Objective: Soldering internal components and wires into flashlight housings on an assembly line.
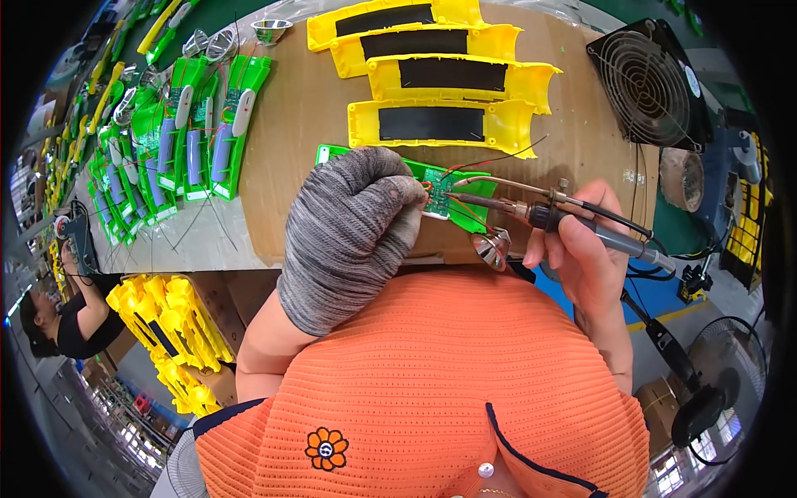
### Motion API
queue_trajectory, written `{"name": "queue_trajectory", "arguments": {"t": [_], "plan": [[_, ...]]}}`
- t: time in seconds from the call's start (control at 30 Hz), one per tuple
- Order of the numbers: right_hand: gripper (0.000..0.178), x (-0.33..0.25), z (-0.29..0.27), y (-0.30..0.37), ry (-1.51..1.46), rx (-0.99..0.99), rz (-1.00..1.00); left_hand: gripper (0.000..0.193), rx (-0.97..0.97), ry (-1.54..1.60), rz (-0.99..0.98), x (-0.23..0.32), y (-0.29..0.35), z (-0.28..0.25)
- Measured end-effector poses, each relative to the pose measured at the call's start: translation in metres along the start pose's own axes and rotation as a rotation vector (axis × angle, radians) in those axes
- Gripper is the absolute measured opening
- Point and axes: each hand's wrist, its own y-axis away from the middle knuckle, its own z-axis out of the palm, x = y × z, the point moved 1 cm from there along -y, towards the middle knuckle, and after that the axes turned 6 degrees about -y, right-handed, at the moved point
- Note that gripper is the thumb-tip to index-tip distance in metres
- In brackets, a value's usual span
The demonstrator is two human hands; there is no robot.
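My left hand point(353, 224), in a grey striped knit glove, is closed in a pinch over a green plastic housing half point(473, 214). At its fingertips shows a thin orange-red wire point(428, 189), beside a small green circuit board point(437, 187). In my right hand point(585, 249), bare, is a soldering iron point(544, 217) with a thin metal solder-feed tube point(519, 186) alongside. The iron's tip reaches the board's right side. Red and black wires run from the board, and a shiny reflector cup point(492, 247) hangs at the housing's near end. My glove hides the housing's left part.
Several yellow housing halves with black pads point(432, 124) lie beyond my hands on a cardboard sheet point(290, 166). At the left are several green housings with purple battery cells point(222, 153). A black fan point(652, 87) stands far right. Yellow parts point(170, 319) are stacked lower left; a person point(79, 319) sits beyond.
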Motion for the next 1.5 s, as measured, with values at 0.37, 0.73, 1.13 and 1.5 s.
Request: {"name": "queue_trajectory", "arguments": {"t": [0.37, 0.73, 1.13, 1.5], "plan": [[0.016, -0.005, 0.005, -0.004, 0.132, -0.041, 0.073, 0.015, -0.036, -0.078, -0.052, 0.004, -0.006, 0.001], [0.016, -0.005, 0.006, -0.004, 0.143, -0.032, 0.088, 0.013, -0.050, -0.102, -0.068, 0.005, -0.008, 0.001], [0.016, -0.003, 0.008, -0.006, 0.157, 0.005, 0.107, 0.012, -0.063, -0.091, -0.071, 0.007, -0.010, 0.000], [0.017, -0.010, -0.017, -0.001, 0.054, 0.046, -0.030, 0.012, -0.085, -0.113, -0.073, 0.009, -0.012, -0.003]]}}
